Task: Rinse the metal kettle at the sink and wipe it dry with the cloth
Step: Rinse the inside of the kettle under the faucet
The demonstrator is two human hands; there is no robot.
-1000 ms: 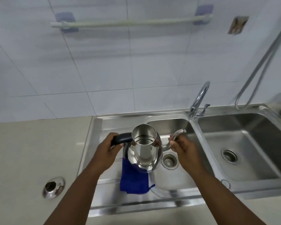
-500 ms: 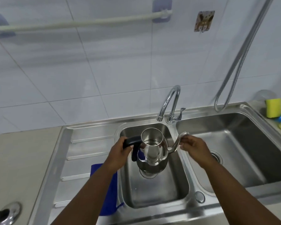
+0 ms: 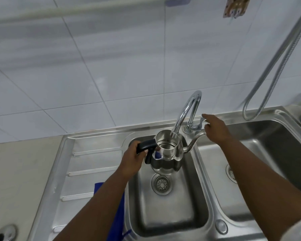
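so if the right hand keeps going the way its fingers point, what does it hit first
Most likely the small chrome lever handle at the base of the curved chrome tap. The right hand is open, its fingers right at the lever; actual contact is unclear.

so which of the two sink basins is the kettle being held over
The left basin, the one beside the ribbed draining board. The kettle hangs above its drain under the tap spout; the right basin has nothing over it.

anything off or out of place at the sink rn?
One oddity: the broken wall fitting up on the tiles hangs askew with loose bits. The kettle sits properly under the faucet; no spills visible.
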